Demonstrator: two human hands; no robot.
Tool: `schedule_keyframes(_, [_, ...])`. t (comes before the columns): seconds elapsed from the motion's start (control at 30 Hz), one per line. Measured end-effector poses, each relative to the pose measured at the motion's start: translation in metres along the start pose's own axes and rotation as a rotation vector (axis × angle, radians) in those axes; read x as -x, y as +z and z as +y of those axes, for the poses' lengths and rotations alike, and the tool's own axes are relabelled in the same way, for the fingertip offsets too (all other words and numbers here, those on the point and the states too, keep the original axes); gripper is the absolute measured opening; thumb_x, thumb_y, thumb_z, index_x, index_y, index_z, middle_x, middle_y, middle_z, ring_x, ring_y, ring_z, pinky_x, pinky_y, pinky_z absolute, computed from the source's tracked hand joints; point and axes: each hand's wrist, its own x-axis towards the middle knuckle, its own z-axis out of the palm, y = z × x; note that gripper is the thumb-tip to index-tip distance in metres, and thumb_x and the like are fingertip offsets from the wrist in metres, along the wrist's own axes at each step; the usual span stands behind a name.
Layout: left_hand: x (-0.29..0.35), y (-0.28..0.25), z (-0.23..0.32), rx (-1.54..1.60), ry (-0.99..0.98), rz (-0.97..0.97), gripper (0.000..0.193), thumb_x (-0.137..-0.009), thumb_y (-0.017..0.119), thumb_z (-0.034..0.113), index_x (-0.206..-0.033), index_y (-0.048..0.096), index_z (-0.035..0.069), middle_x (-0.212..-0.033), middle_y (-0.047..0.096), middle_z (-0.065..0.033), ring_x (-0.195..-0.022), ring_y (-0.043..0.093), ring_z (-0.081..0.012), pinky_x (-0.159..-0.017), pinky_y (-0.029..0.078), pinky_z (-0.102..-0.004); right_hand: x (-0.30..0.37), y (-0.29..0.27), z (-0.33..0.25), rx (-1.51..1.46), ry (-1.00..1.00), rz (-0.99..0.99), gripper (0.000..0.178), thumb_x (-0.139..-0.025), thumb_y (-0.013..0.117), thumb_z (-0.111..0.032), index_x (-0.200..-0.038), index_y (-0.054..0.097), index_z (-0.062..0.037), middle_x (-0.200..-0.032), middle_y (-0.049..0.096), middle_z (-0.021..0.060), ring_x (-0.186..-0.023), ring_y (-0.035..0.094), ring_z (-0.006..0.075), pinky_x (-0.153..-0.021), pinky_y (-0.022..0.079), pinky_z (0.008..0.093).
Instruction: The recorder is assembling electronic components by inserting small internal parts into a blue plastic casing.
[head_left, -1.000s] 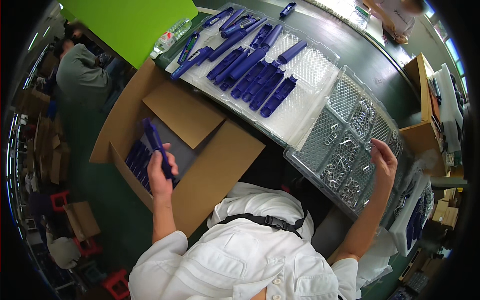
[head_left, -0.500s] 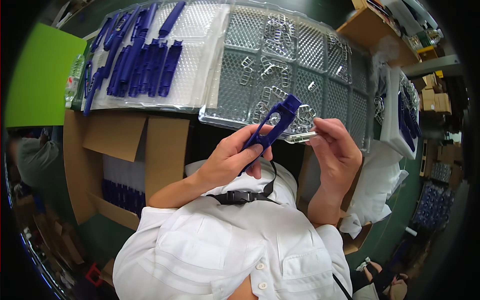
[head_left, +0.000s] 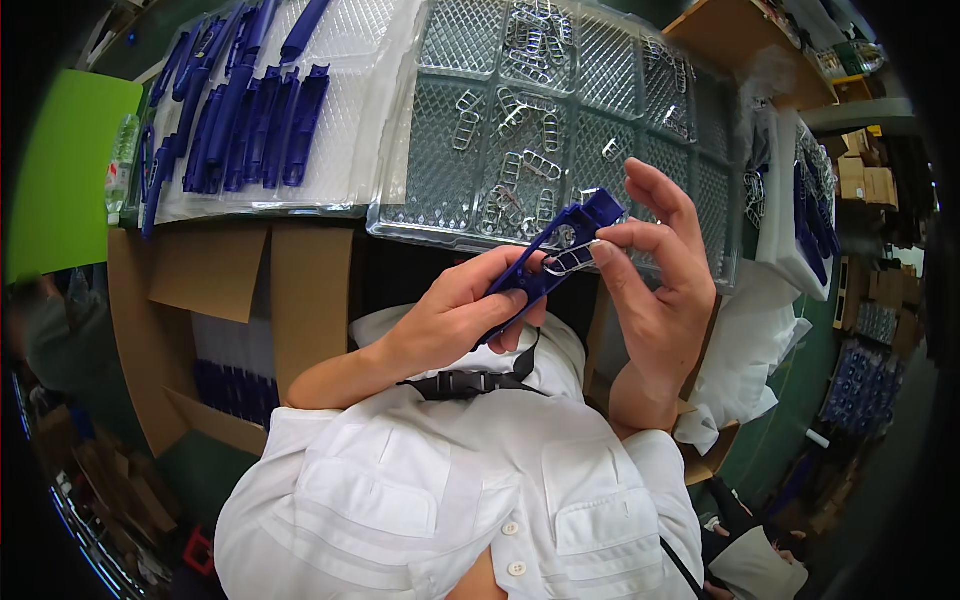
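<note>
Held in front of my chest by my left hand (head_left: 450, 308) is a long dark-blue plastic housing (head_left: 597, 208) with an opening along its middle. The fingers wrap its near end, and its far end points up and right. Between the thumb and forefinger of my right hand (head_left: 658, 285) is a small shiny metal wire frame (head_left: 568, 262) with crossbars. This frame lies over the opening of the housing, its left end close to my left fingers; I cannot tell whether it sits inside. The other right fingers are raised and apart.
Beyond my hands stands a clear compartment tray (head_left: 425, 232) with loose wire frames (head_left: 538, 45). More blue housings (head_left: 262, 130) lie on a white textured sheet to the left. Below are a cardboard box (head_left: 312, 330) and, at right, a white bag (head_left: 748, 365). A bottle (head_left: 122, 165) stands far left.
My right hand has moved left, bringing the wire frame from beside the housing to over its opening. Its other fingers have stretched out. The view has shifted slightly to the right.
</note>
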Motion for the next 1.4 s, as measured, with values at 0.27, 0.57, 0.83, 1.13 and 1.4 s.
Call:
schedule_keyframes(0.27, [0.006, -0.01, 0.003, -0.045, 0.083, 0.013, 0.042, -0.104, 0.047, 0.004, -0.146, 0.048, 0.001, -0.1, 0.065, -0.0103, -0.07, 0.058, -0.0115, -0.064, 0.047, -0.0259, 0.023, 0.016, -0.001, -0.332, 0.072, 0.146, 0.02, -0.084, 0.073, 0.013, -0.1, 0.068, 0.0022, -0.112, 0.068, 0.0174, -0.098, 0.067, 0.0212, -0.085, 0.055, 0.031])
schedule_keyframes(0.57, [0.008, -0.011, -0.002, -0.076, 0.18, 0.049, 0.046, -0.104, 0.051, 0.007, -0.149, 0.045, 0.001, -0.099, 0.064, -0.0087, -0.071, 0.056, -0.0096, -0.064, 0.045, -0.0247, 0.048, 0.038, 0.019, 0.145, -0.296, 0.025, 0.045, -0.079, 0.078, 0.011, -0.122, 0.07, -0.0015, -0.089, 0.069, 0.0089, -0.069, 0.065, 0.017, -0.057, 0.051, 0.0272])
schedule_keyframes(0.83, [0.004, -0.015, 0.002, -0.131, 0.229, 0.071, 0.053, -0.101, 0.056, 0.015, -0.15, 0.045, 0.0, -0.1, 0.063, -0.0074, -0.072, 0.055, -0.0091, -0.066, 0.045, -0.0243, 0.053, 0.016, 0.01, -0.603, 0.418, -0.196, 0.04, -0.093, 0.063, 0.008, -0.133, 0.06, 0.0023, -0.091, 0.068, 0.004, -0.081, 0.066, 0.0093, -0.07, 0.051, 0.0208])
schedule_keyframes(1.13, [-0.003, -0.009, -0.007, -0.176, 0.181, 0.132, 0.046, -0.102, 0.053, 0.006, -0.147, 0.048, -0.001, -0.1, 0.066, -0.0067, -0.073, 0.056, -0.0076, -0.065, 0.046, -0.0235, 0.029, 0.018, 0.007, -0.536, 0.186, 0.079, 0.021, -0.091, 0.073, 0.008, -0.11, 0.066, 0.0013, -0.109, 0.069, 0.0138, -0.097, 0.067, 0.0144, -0.076, 0.054, 0.023])
schedule_keyframes(1.4, [-0.005, -0.014, -0.015, -0.287, 0.216, 0.144, 0.031, -0.107, 0.054, 0.005, -0.137, 0.057, 0.0, -0.091, 0.069, -0.0062, -0.067, 0.057, -0.0067, -0.059, 0.046, -0.0227, 0.02, 0.037, 0.006, 0.014, -0.081, 0.106, 0.023, -0.079, 0.082, 0.006, -0.1, 0.075, -0.0023, -0.105, 0.067, 0.009, -0.092, 0.063, 0.0187, -0.073, 0.05, 0.0286])
